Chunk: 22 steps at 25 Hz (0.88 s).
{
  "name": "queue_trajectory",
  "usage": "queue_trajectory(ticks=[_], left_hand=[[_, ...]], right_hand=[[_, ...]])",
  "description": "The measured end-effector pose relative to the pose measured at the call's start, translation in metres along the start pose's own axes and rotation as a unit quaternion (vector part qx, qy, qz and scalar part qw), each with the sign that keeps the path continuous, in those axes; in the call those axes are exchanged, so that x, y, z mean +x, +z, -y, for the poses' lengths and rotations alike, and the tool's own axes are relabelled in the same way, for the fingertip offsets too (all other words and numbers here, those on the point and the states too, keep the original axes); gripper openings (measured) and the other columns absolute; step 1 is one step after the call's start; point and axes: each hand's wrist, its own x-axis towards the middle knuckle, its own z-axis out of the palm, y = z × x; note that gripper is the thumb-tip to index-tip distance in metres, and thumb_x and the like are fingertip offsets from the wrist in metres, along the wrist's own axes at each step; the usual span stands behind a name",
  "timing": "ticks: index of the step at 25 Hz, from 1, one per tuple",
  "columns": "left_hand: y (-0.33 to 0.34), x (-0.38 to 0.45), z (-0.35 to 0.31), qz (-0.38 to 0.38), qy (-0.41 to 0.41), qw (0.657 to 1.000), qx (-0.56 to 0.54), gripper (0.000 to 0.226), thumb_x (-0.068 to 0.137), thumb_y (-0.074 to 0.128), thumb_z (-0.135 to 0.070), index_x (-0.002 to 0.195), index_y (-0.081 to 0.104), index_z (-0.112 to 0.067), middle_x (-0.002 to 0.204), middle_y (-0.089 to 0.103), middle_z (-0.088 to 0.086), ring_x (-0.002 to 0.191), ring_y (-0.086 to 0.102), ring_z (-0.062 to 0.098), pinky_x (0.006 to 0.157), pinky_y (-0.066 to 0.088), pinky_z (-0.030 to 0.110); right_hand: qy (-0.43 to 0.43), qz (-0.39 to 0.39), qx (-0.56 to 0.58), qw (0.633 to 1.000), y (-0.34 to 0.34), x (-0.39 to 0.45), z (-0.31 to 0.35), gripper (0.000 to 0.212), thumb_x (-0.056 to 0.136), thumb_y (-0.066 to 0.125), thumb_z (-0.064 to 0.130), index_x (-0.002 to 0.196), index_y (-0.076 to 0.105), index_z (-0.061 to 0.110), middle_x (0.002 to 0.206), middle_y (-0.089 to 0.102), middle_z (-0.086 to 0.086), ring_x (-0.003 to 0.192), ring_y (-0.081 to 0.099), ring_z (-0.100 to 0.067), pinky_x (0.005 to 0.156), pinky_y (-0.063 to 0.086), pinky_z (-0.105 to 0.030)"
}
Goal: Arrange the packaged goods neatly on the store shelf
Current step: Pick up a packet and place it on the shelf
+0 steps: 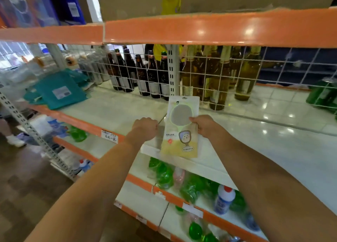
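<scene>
A white wire mesh panel point(209, 81) closes the back of the white shelf board with orange edge point(113, 106); dark brown glass bottles point(142, 73) and amber glass bottles point(218, 77) stand behind it. Teal flat packets point(60, 90) lie at the shelf's left. Below, green liquid pouches point(164, 174) and a white bottle with red cap point(224, 199) sit on a lower shelf. A handwritten price tag point(109, 136) is unreadable. The right hand point(204, 125) pinches a flat beige pouch with a grey round window and cartoon mirror print point(180, 128), upright over the shelf's front edge. The left hand point(145, 128), clenched, is beside it.

Glossy plastic pouch point(181, 128), white wire mesh point(209, 81), shiny orange metal shelf edge point(200, 30).
</scene>
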Motion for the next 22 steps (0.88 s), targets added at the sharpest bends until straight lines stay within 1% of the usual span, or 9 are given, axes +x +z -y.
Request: queue_trajectory(ticks=[3, 4, 7, 10, 13, 15, 17, 20, 22], left_hand=[[-0.005, 0.024, 0.019, -0.004, 0.027, 0.999, -0.015, 0.034, 0.098, 0.038, -0.032, 0.123, 0.056, -0.018, 0.121, 0.055, 0.008, 0.113, 0.052, 0.028, 0.092, 0.041, 0.035], [-0.007, 0.031, 0.027, -0.004, 0.035, 0.999, -0.03, 0.034, 0.098, 0.038, -0.031, 0.123, 0.056, -0.018, 0.121, 0.056, 0.008, 0.112, 0.052, 0.028, 0.091, 0.042, 0.035], [-0.014, 0.049, 0.042, 0.01, 0.051, 0.991, -0.121, 0.035, 0.1, 0.036, -0.027, 0.124, 0.055, -0.012, 0.12, 0.057, 0.011, 0.11, 0.054, 0.028, 0.086, 0.043, 0.033], [-0.018, 0.058, 0.041, 0.025, 0.049, 0.965, -0.257, 0.039, 0.101, 0.036, -0.03, 0.123, 0.055, -0.005, 0.123, 0.057, 0.01, 0.116, 0.052, 0.028, 0.092, 0.041, 0.032], [-0.013, 0.073, 0.038, 0.07, 0.012, 0.892, -0.447, 0.032, 0.097, 0.046, -0.031, 0.111, 0.06, -0.005, 0.117, 0.061, 0.01, 0.105, 0.057, 0.027, 0.088, 0.045, 0.035], [-0.009, 0.078, 0.033, 0.085, -0.004, 0.847, -0.524, 0.02, 0.096, 0.052, -0.025, 0.101, 0.059, -0.007, 0.107, 0.061, 0.012, 0.095, 0.057, 0.027, 0.089, 0.048, 0.038], [-0.006, 0.08, 0.03, 0.095, -0.019, 0.824, -0.559, 0.013, 0.094, 0.055, -0.018, 0.1, 0.059, -0.007, 0.1, 0.058, 0.013, 0.09, 0.056, 0.025, 0.087, 0.049, 0.038], [-0.005, 0.084, 0.03, 0.103, -0.022, 0.807, -0.58, 0.014, 0.093, 0.057, -0.015, 0.098, 0.062, -0.002, 0.097, 0.058, 0.014, 0.088, 0.056, 0.025, 0.083, 0.048, 0.036], [-0.002, 0.088, 0.031, 0.098, -0.028, 0.811, -0.577, 0.024, 0.093, 0.057, -0.014, 0.11, 0.061, 0.003, 0.099, 0.059, 0.014, 0.09, 0.057, 0.025, 0.084, 0.048, 0.035]], right_hand=[[0.017, -0.038, 0.018, 0.999, 0.013, 0.006, 0.006, 0.017, 0.084, 0.07, 0.013, 0.093, 0.058, 0.004, 0.072, 0.051, -0.01, 0.06, 0.048, -0.02, 0.057, 0.042, -0.029], [0.019, -0.051, 0.024, 0.998, 0.02, 0.009, 0.007, 0.015, 0.084, 0.07, 0.013, 0.087, 0.058, 0.004, 0.07, 0.051, -0.011, 0.058, 0.048, -0.021, 0.057, 0.043, -0.03], [0.024, -0.079, 0.058, 0.995, 0.039, 0.02, 0.004, 0.03, 0.079, 0.074, 0.013, 0.103, 0.062, -0.001, 0.102, 0.065, -0.022, 0.091, 0.064, -0.035, 0.086, 0.053, -0.045], [0.025, -0.095, 0.082, 0.992, 0.05, 0.015, 0.002, 0.032, 0.079, 0.074, 0.011, 0.104, 0.062, -0.002, 0.113, 0.063, -0.025, 0.106, 0.061, -0.039, 0.095, 0.047, -0.054], [0.016, -0.089, 0.115, 0.989, 0.061, -0.003, 0.004, 0.013, 0.084, 0.068, 0.007, 0.088, 0.057, 0.001, 0.094, 0.059, -0.019, 0.085, 0.06, -0.032, 0.086, 0.049, -0.042], [0.02, -0.088, 0.112, 0.99, 0.064, -0.009, 0.004, 0.019, 0.084, 0.068, 0.008, 0.096, 0.058, -0.001, 0.095, 0.055, -0.017, 0.085, 0.057, -0.03, 0.084, 0.048, -0.043], [0.024, -0.094, 0.106, 0.99, 0.067, -0.012, 0.004, 0.021, 0.085, 0.067, 0.007, 0.101, 0.057, -0.001, 0.093, 0.055, -0.016, 0.081, 0.056, -0.027, 0.083, 0.049, -0.042], [0.029, -0.105, 0.077, 0.991, 0.064, -0.023, 0.01, 0.007, 0.09, 0.06, 0.007, 0.087, 0.055, 0.003, 0.08, 0.055, -0.009, 0.069, 0.055, -0.02, 0.067, 0.05, -0.033], [0.028, -0.116, 0.033, 0.992, 0.056, -0.026, 0.011, 0.01, 0.094, 0.054, 0.009, 0.097, 0.057, 0.0, 0.081, 0.059, -0.009, 0.07, 0.057, -0.02, 0.068, 0.05, -0.034]])
